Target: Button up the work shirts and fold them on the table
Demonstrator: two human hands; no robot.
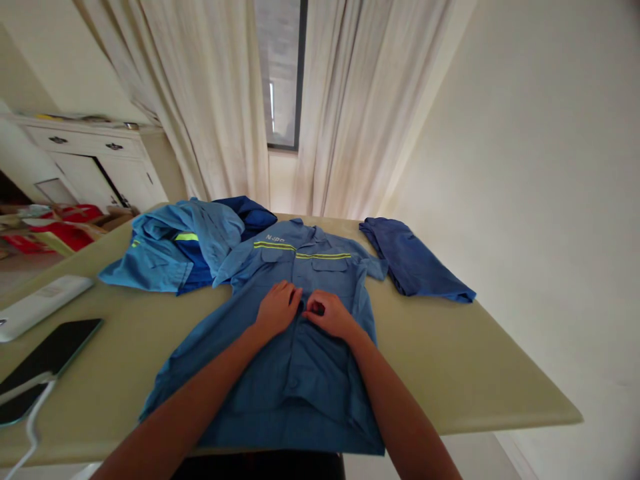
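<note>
A blue short-sleeved work shirt (320,373) lies front up on the table, its collar at the far end and its hem near me. Yellow stripes cross the chest above two flap pockets, and white lettering shows over one of them. At the middle of the front placket, my left hand (277,310) has its fingers closed on the cloth. Just across from it, my right hand (331,316) pinches the other side of the placket, thumb and forefinger curled together. The button between my fingertips is hidden, while a lower button (293,383) shows near the hem.
Crumpled light-blue clothes (155,233) lie at the left back, with darker blue cloth behind. Folded dark-blue trousers (415,260) rest at the right back. A phone (60,347) with a white cable and a white device (45,307) occupy the table's left side (125,333).
</note>
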